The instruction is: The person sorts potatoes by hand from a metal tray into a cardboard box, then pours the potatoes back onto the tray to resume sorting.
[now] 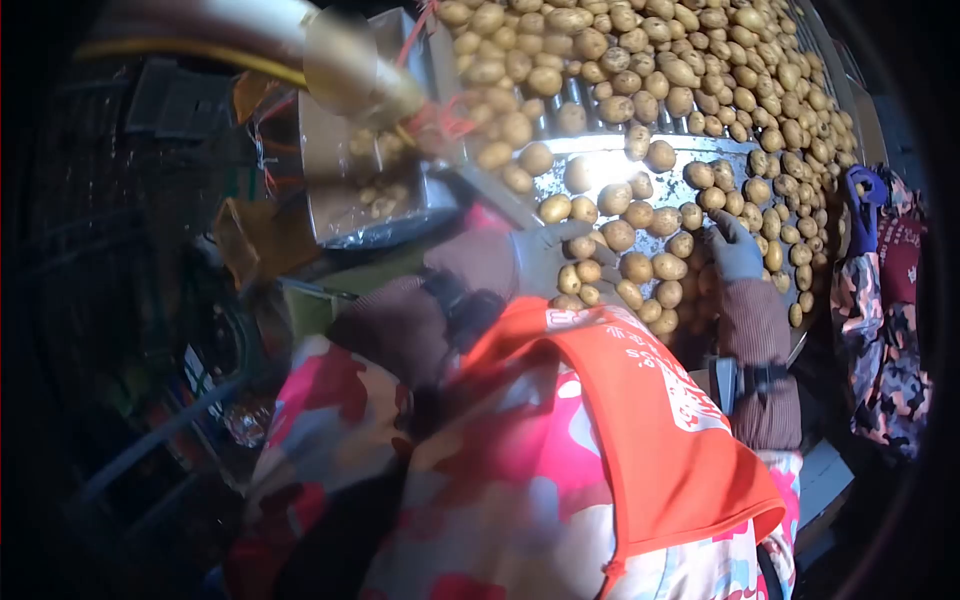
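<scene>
My left hand (545,252), in a grey glove, reaches in from the left among loose potatoes (618,236) on a metal sorting surface (680,148). Its fingers look spread, partly hidden by potatoes and a little blurred. On the other side, my right hand (737,250) wears a blue-grey glove and lies among the potatoes. Its fingers are stretched forward and apart, close to a single potato (691,215). Neither hand visibly grips one. Between the hands lies a group of several potatoes (669,267).
A dense bed of potatoes (690,50) covers the rollers behind the metal surface. At left stands a plastic-lined box (325,205) with potatoes inside. A blurred pale pipe (345,65) hangs above it. Another person's sleeve (857,300) and purple glove (862,210) are at far right.
</scene>
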A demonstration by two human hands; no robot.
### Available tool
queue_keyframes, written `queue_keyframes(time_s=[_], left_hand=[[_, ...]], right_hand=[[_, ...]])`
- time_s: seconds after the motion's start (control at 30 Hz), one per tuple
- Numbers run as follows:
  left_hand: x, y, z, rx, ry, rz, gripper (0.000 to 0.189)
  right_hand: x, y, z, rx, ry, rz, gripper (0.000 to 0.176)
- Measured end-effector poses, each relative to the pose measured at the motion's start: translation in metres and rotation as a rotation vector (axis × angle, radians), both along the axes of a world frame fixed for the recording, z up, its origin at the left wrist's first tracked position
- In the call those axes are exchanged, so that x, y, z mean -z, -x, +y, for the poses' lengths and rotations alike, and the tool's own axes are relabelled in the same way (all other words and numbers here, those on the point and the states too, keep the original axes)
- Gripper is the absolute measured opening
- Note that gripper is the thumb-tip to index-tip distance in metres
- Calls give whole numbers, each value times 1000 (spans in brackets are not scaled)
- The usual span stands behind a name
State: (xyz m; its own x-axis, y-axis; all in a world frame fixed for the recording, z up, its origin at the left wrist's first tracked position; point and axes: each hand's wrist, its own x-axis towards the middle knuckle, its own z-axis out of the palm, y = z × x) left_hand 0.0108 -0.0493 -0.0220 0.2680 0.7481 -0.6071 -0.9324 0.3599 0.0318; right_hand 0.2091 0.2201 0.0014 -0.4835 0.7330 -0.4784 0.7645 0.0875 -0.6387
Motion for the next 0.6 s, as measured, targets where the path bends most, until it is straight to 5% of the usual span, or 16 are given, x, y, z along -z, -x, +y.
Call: queue_keyframes(time_s=[0.1,0.2,0.27,0.4,0.5,0.6], left_hand=[[-16,-2,-7,-65,41,-42,36],[1,6,-4,-99,32,-164,22],[4,9,-7,-87,-49,-215,19],[-23,-3,-13,-133,-26,-81,21],[-22,-7,-13,-197,126,140,43],[-37,-5,-28,-198,99,152,34]], right_hand=[[-56,6,-53,-106,56,277,30],[-108,28,-99,-203,586,360,26],[-80,30,-108,-395,633,394,26],[-65,27,-118,-116,976,360,33],[-58,29,-115,-13,1179,491,35],[-60,45,-116,-28,1272,510,32]])
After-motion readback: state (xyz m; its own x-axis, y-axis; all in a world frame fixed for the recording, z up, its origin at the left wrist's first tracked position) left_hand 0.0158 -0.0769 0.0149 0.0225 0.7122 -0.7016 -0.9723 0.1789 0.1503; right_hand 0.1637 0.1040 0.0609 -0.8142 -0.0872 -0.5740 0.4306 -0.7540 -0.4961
